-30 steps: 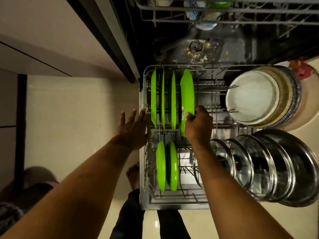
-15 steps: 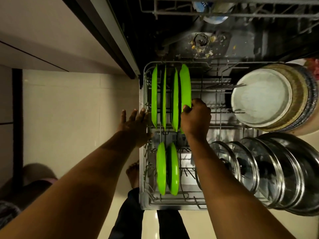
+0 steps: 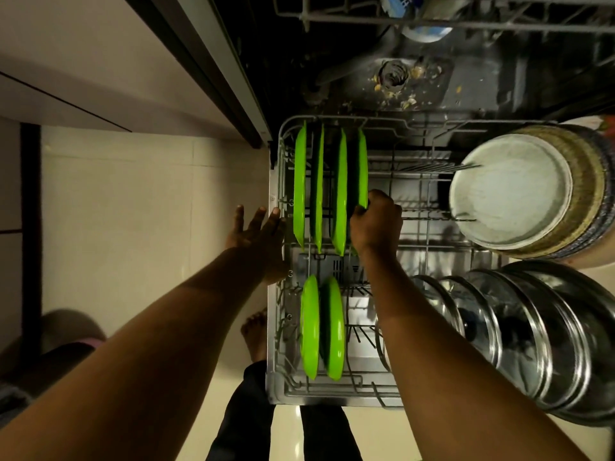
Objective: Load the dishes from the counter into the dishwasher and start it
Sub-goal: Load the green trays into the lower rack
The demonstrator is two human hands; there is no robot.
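The lower dishwasher rack (image 3: 276, 327) is pulled out below me. Several green plates stand on edge in its far left rows, and two more green plates (image 3: 321, 327) stand nearer. My right hand (image 3: 374, 224) grips the near edge of the rightmost far green plate (image 3: 362, 171), which stands upright in its slot. My left hand (image 3: 258, 234) has its fingers spread and rests against the rack's left rim. Several steel and glass lids (image 3: 519, 337) stand in the rack's right side, with a stack of round plates (image 3: 509, 194) behind them.
The upper rack (image 3: 432, 15) holds some dishes at the top of the view. Food scraps lie round the drain (image 3: 396, 76) on the dishwasher floor. A cabinet edge (image 3: 213, 64) runs along the left, with pale floor tiles (image 3: 133, 207) below. My bare foot (image 3: 254, 334) stands beside the rack.
My right hand has lowered the rightmost green plate from a tilt to upright in its slot, in line with the others. My left hand has stayed at the rack's left rim.
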